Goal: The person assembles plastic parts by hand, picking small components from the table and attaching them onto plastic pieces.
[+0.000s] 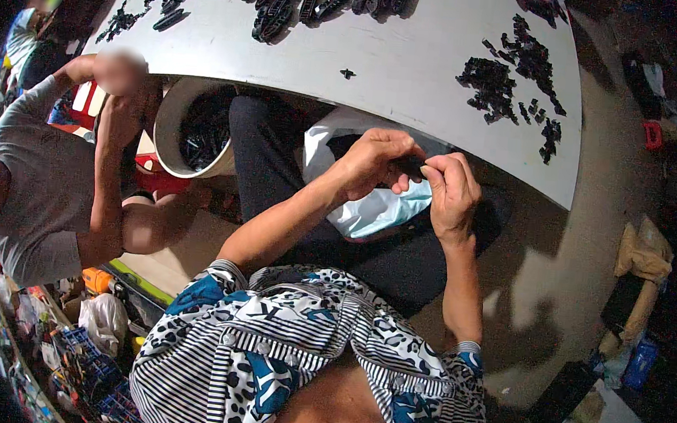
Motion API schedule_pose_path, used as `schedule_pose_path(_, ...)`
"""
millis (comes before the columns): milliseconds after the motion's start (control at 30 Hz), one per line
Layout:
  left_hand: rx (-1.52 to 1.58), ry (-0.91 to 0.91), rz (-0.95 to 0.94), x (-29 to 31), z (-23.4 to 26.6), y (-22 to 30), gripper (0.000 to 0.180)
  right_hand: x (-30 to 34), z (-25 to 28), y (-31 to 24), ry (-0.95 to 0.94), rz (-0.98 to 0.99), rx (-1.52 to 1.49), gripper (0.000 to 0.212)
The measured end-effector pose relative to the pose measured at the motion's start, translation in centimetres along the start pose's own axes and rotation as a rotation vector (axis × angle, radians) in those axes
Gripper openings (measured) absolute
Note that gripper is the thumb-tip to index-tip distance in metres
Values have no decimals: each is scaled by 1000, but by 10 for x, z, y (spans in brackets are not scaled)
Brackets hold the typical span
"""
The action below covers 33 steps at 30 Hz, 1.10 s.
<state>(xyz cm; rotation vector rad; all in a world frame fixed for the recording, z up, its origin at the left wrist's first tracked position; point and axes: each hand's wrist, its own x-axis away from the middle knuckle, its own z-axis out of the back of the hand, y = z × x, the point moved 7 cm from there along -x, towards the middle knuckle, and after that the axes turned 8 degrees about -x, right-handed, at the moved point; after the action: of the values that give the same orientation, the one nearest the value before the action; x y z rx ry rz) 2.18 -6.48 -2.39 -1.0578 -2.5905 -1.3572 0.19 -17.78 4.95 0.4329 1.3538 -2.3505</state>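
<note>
In front of my body, over my lap and just short of the table's near edge, both hands are close together. My left hand has its fingers curled round a small dark plastic part, mostly hidden by the fingers. At that part's right end, my right hand is closed in a pinch, thumb against fingers. The part's exact kind is too dark to make out. Below the hands, a white plastic bag lies open on my lap. A single small black piece rests on the white table beyond.
Long black parts are heaped at the table's far side. Small black pieces are scattered at its right. A white bucket holding dark parts stands under the table's left edge. A co-worker sits close on my left.
</note>
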Motion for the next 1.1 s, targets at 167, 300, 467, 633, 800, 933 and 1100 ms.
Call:
schedule_pose_path(167, -125, 41, -23, -1, 3, -1, 12, 3, -1, 2, -33, -20, 40, 11)
schedule_pose_path(300, -323, 117, -157, 5, 2, 11, 3, 4, -3, 6, -12, -137, -40, 13)
schedule_pose_path(467, -389, 77, -166, 15, -2, 11, 6, 23, -23, 38, -297, -636, -414, 17)
schedule_pose_path(633, -512, 16, -110, 16, 19, -4, 8, 43, -43, 58, -264, -695, -525, 16)
schedule_pose_path(800, -1281, 18, -496, 25, 23, 26, 22, 54, -74, 97, -265, -535, -380, 16)
schedule_pose_path(933, -1325, 257, -477, 31, 25, 82, 22, 41, -60, 75, -339, -293, 205, 14)
schedule_pose_path(1100, -1528, 577, -962, -3, 47, 157, 29, -27, 33, 27, 44, -133, 286, 17)
